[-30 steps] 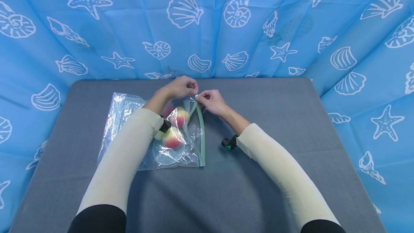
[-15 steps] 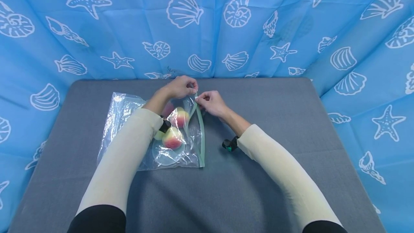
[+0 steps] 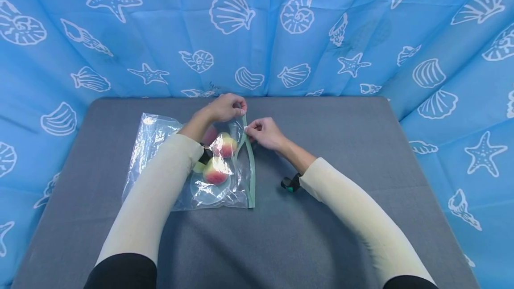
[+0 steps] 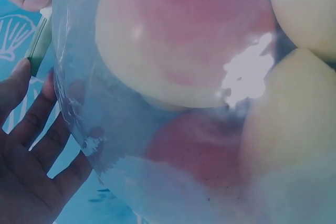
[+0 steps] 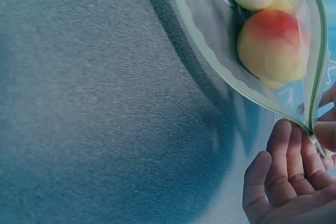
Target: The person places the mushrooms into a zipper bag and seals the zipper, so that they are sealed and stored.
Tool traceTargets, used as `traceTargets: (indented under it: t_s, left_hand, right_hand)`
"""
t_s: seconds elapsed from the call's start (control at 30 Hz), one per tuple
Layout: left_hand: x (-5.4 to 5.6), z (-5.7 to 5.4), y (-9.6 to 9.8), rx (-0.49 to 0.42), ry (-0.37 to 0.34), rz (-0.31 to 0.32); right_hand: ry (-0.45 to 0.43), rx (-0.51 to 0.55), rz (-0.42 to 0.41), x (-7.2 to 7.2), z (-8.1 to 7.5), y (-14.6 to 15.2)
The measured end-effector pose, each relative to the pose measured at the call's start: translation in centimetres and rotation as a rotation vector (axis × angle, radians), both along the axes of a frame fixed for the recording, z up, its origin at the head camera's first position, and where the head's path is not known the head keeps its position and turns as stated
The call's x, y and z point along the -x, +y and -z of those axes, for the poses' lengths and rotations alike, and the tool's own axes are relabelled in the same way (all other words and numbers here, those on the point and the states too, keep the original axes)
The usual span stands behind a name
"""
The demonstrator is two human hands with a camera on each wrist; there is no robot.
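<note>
A clear zip bag with green-edged zip strips lies on its side. Inside it are several peaches with red and yellow skin. At the far corner of the bag's mouth, my left hand pinches the end of the zip between thumb and finger; its other fingers show behind the plastic in the left wrist view. My right hand pinches the small white slider just nearer me. From the slider toward me, the two strips spread apart, and the right wrist view looks into the gaping mouth.
A round translucent dish lies within the bag beneath the peaches. The grey cloth-covered table ends at a blue curtain with white shell prints. A black wrist strap hangs below my right sleeve.
My right hand has drawn the slider a short way along the zip toward me, widening the space between my hands. My left hand keeps its pinch at the corner.
</note>
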State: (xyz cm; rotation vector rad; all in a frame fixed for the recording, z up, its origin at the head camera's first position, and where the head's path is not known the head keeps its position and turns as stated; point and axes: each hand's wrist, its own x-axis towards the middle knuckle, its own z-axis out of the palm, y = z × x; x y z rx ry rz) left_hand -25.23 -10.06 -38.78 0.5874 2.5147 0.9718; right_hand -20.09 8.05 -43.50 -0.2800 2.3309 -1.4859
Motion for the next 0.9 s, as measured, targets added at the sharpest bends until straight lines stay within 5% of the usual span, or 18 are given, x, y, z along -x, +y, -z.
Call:
traceTargets:
  t_s: [0.9]
  left_hand:
    - [0.0, 0.3, 0.2, 0.01, 0.017, -0.016]
  right_hand:
    - [-0.046, -0.031, -0.082, -2.2, 0.6, 0.6]
